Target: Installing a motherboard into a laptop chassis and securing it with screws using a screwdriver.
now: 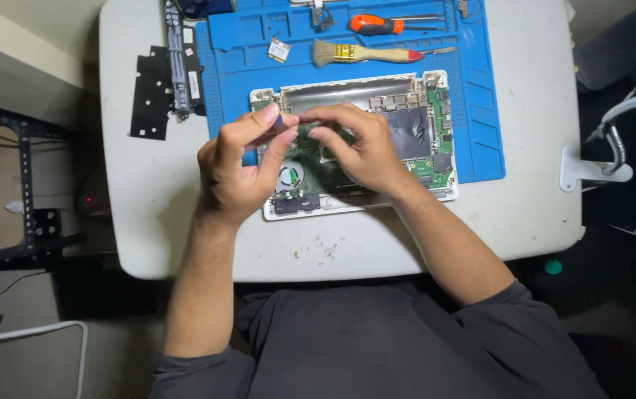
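Observation:
An opened white laptop base (436,196) with its green circuit board (436,111) exposed lies on a blue work mat (480,96). Above its left half, my left hand (240,166) pinches a small dark part between thumb and fingers. My right hand (358,148) meets it from the right, fingertips closed on the same small part, which is mostly hidden. A round fan (288,176) shows below the hands.
On the mat's far side lie an orange-handled screwdriver (375,24), a brush (362,52) and a small wireless card (279,50). A long black battery (183,55) and black panel (154,92) lie left. A lamp clamp (591,168) grips the white table's (532,214) right edge.

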